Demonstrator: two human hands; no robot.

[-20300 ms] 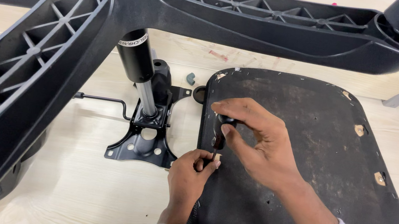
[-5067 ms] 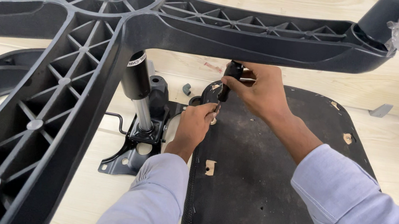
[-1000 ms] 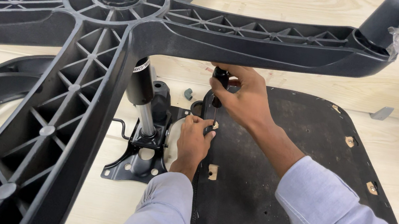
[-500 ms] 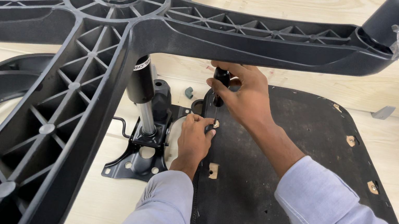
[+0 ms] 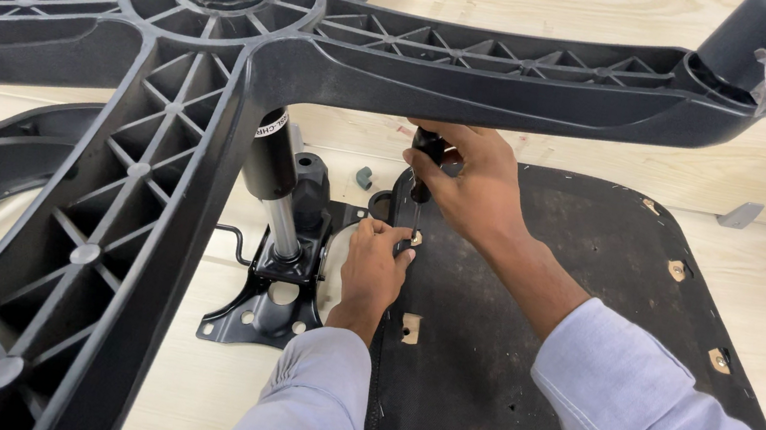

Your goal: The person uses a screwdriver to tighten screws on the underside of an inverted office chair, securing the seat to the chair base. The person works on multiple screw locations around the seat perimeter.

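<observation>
Right hand (image 5: 473, 186): I see it closed around the black handle of a screwdriver (image 5: 424, 166), shaft pointing down at the seat (image 5: 572, 375).
Left hand (image 5: 373, 266): fingers pinched at the screwdriver tip, beside a pale fitting (image 5: 416, 238); whether it holds a screw I cannot tell.
Screwdriver: upright, near the seat's left edge, under one arm of the base (image 5: 210, 88).
Seat: black panel lying flat on the wooden floor (image 5: 195, 389), underside up, pale fittings along its edges.
Mechanism (image 5: 277, 280): black metal plate with gas cylinder (image 5: 275, 179), just left of the seat.
Base: black ribbed star, close to my camera, overhanging the work.
</observation>
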